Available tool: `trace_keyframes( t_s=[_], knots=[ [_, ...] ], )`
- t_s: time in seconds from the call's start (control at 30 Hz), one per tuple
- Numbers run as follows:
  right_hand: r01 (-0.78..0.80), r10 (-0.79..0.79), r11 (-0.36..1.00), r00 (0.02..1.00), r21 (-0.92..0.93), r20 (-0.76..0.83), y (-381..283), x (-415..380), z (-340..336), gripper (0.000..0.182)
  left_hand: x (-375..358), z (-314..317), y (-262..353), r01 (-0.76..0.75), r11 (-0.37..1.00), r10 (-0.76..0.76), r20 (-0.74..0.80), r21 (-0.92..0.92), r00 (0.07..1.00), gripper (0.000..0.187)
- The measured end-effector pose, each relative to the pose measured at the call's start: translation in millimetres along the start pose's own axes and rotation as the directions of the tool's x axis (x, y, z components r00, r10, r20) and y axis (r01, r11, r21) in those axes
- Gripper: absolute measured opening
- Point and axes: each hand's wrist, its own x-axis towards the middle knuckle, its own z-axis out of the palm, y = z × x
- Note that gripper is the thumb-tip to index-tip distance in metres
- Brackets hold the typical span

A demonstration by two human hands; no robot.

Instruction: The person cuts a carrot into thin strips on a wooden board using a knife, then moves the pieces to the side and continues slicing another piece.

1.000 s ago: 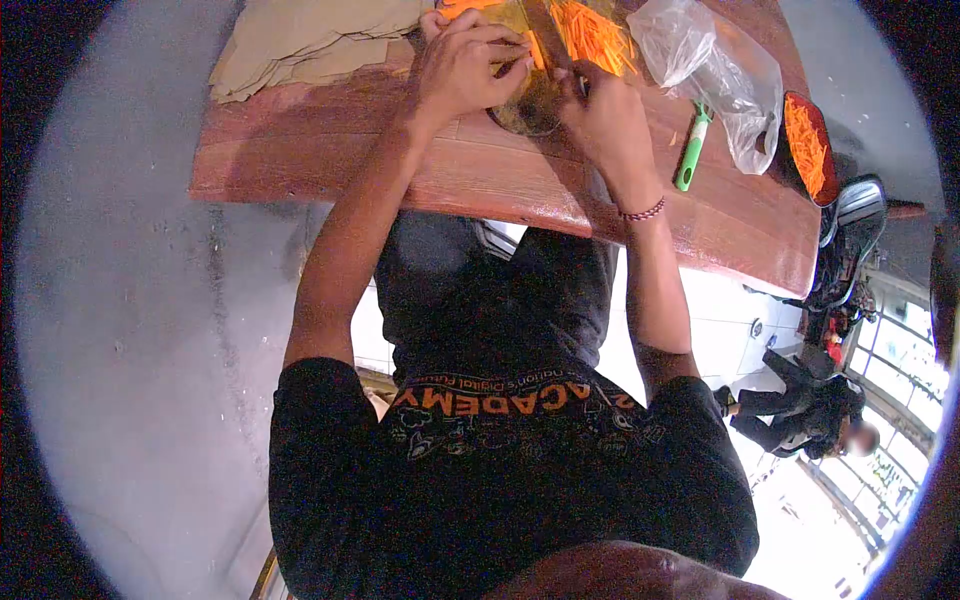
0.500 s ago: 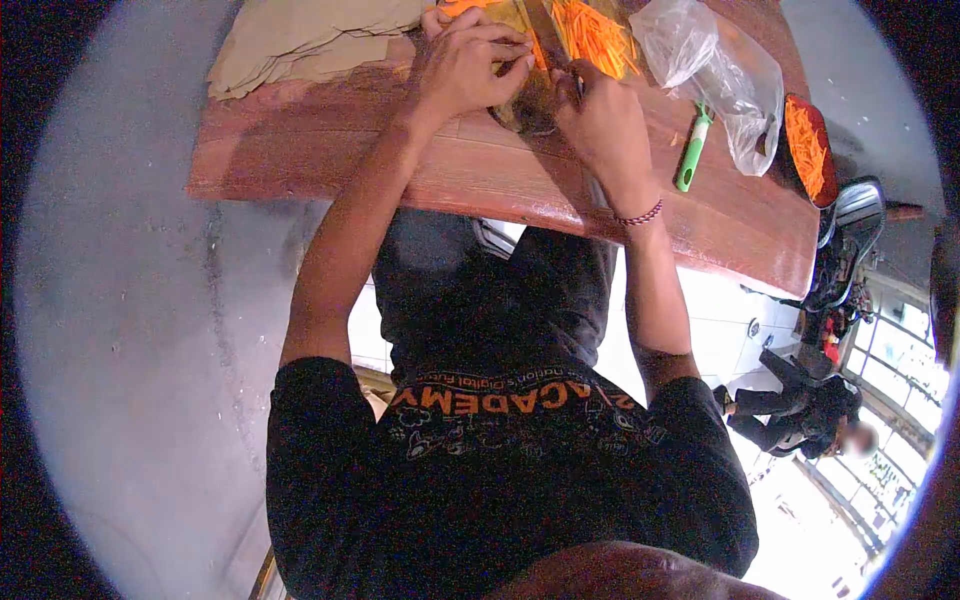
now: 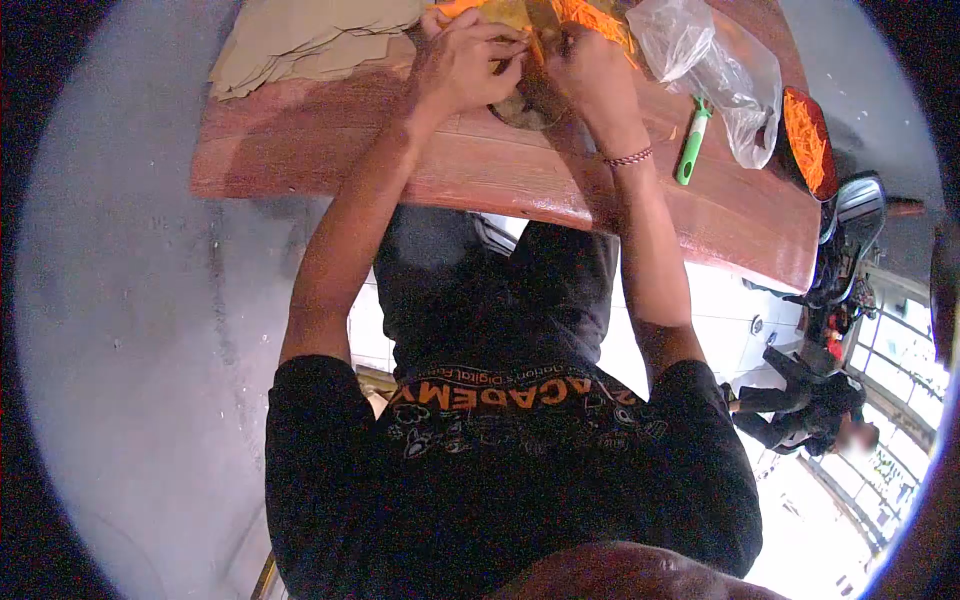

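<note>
At the top of the head view, my left hand [image 3: 468, 65] is curled with bent fingers over carrot pieces [image 3: 537, 47] on a round chopping board [image 3: 528, 115]. Its fingers hide most of what they press on. My right hand [image 3: 598, 85] is closed around the handle of a knife [image 3: 543, 18], whose blade stands beside my left fingertips. Thin carrot strips [image 3: 592, 14] lie heaped on the far side of the blade, partly covered by my right hand. More orange carrot [image 3: 455, 8] shows beyond my left hand.
Brown cardboard [image 3: 310, 40] lies on the wooden table [image 3: 300, 150] at left. To the right are a clear plastic bag [image 3: 735, 85] and a green-and-white handled peeler [image 3: 692, 148]. A tray of carrot strips [image 3: 806, 140] stands past the right edge. Another person [image 3: 810, 410] is in the background.
My right hand has moved up and slightly forward with the knife, now covering more of the carrot strips. My left hand stays nearly in place, still curled on the carrot.
</note>
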Motion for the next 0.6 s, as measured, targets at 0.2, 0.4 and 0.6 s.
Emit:
trace_keyframes(
  t_s=[0.2, 0.4, 0.6],
  knots=[
    [0.017, -0.013, 0.996, 0.999, 0.092, -0.039, -0.4, -15.1, -13.7, 0.034, 0.7, -7.0, 6.2, -0.017, 0.997, 0.018, -0.009, 0.069, 1.0, 0.018],
    [-0.009, 0.009, 0.995, 1.0, 0.101, 0.001, -3.3, -30.1, -15.5, 0.03, 3.9, -10.4, 7.5, -0.071, 0.995, 0.075, -0.048, 0.073, 0.996, 0.017],
    [-0.02, 0.02, 0.999, 1.0, 0.048, 0.008, -5.4, -35.1, -14.9, 0.028, 2.4, -11.4, 10.1, -0.057, 0.996, 0.06, -0.039, 0.074, 0.997, 0.014]
  ],
)
